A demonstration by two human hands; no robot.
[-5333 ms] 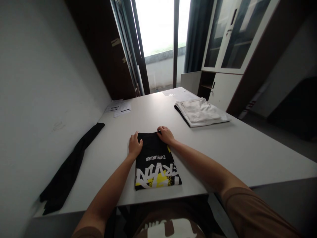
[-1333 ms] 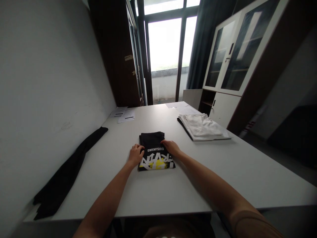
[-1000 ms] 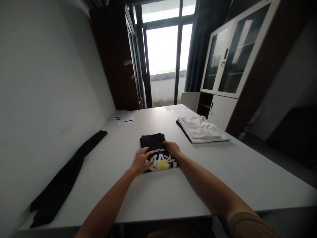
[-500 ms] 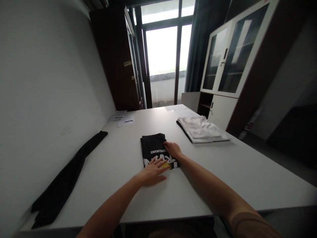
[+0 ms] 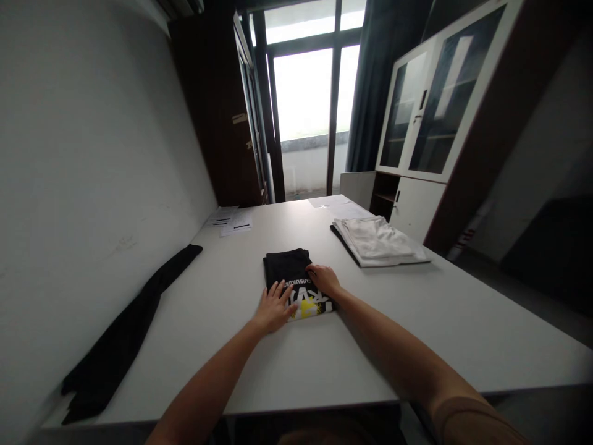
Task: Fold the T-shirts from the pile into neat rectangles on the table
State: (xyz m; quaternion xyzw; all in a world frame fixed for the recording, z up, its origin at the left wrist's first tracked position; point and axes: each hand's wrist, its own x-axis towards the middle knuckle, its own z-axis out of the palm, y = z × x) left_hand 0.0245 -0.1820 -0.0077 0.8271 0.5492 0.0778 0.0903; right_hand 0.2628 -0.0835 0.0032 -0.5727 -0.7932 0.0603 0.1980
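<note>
A folded black T-shirt [image 5: 290, 269] with white and yellow lettering lies in the middle of the white table [image 5: 352, 346]. My left hand [image 5: 273, 306] lies flat on its near left part, fingers spread. My right hand [image 5: 323, 278] presses on the shirt's right edge, fingers bent down onto the cloth. Neither hand lifts the shirt off the table.
A stack of folded white and dark clothes [image 5: 377, 240] lies at the right of the table. A long black garment [image 5: 125, 324] stretches along the left edge by the wall. Papers [image 5: 230, 219] lie at the far left. A glass-door cabinet [image 5: 428, 123] stands to the right.
My left hand slid from the shirt's left side across its near end and back onto its left part. The shirt lies farther from me than five seconds ago.
</note>
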